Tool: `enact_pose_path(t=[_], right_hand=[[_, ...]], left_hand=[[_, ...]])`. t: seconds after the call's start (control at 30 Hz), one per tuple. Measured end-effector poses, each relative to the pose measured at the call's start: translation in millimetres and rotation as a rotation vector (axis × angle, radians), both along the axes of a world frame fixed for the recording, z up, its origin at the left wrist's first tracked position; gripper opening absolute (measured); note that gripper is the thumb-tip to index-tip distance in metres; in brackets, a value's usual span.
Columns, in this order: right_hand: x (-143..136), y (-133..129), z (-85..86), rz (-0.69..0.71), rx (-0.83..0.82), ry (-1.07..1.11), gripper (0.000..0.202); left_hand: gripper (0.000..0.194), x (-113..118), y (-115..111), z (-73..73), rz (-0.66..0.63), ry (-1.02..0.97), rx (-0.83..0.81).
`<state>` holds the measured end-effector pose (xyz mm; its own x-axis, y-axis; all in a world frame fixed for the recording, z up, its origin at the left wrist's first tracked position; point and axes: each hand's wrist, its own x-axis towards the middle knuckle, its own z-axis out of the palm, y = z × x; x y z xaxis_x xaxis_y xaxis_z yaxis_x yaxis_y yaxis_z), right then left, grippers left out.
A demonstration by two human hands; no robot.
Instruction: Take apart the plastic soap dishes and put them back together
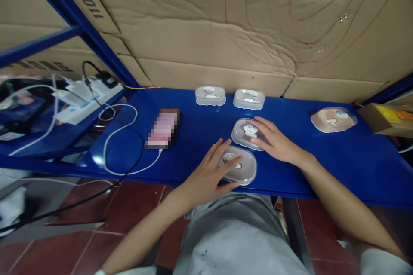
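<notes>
Near the front edge of the blue table lies a clear-lidded plastic box (248, 168) with a round sticker on top. My left hand (214, 172) rests over its left side, fingers spread. Just behind it is a second such box (242, 130), slightly turned. My right hand (274, 139) touches that box's right side with its fingers apart and outstretched. Two similar boxes stand side by side at the back, a left one (210, 96) and a right one (249, 99). Farther right is another box (333, 120) with a peach-coloured inside. What the boxes contain is unclear.
A phone (163, 129) with a white cable (106, 157) lies to the left on the blue table (193, 137). A white power strip (90, 102) with plugs is beyond the left edge. A cardboard box (383, 118) stands at right; a cardboard wall (200, 25) closes the back.
</notes>
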<state>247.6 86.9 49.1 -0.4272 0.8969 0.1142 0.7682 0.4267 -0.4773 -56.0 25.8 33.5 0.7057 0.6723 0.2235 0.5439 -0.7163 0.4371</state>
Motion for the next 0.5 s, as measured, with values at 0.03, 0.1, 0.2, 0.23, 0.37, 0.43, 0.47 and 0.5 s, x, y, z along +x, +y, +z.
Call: enact_pose_path(t=[0.03,0.1,0.2,0.23,0.37,0.43,0.47,0.5], right_hand=[[-4.4,-0.5,1.4,0.005,0.002,-0.013,0.066],[-12.1,-7.0,5.1,0.047,0.054,-0.069,0.063],[-17.9,-22.0,7.1,0.186,0.146,-0.172,0.073],[-17.8,-25.2,6.1,0.226,0.152,-0.196,0.078],[-7.5,-16.4,-2.1,0.235,0.165,-0.251,0.088],[0.6,-2.8,-5.2,0.205,0.183,-0.249,0.090],[4.3,4.0,-6.1,0.193,0.190,-0.244,0.091],[7.4,9.8,-6.6,0.186,0.194,-0.238,0.092]], left_hand=[[0.064,9.4,2.4,-2.8,0.010,0.008,0.042],[0.068,23.7,9.1,-6.3,0.036,0.016,0.091],[0.070,31.3,22.7,-5.0,0.010,-0.043,0.068],[0.074,30.0,28.4,-2.8,-0.041,-0.074,0.027],[0.082,17.2,62.6,11.5,-0.170,-0.215,-0.147],[0.069,14.3,87.1,19.3,-0.045,-0.245,-0.109],[0.065,15.0,100.6,22.5,0.007,-0.222,-0.083],[0.062,16.8,114.6,25.1,0.056,-0.182,-0.042]])
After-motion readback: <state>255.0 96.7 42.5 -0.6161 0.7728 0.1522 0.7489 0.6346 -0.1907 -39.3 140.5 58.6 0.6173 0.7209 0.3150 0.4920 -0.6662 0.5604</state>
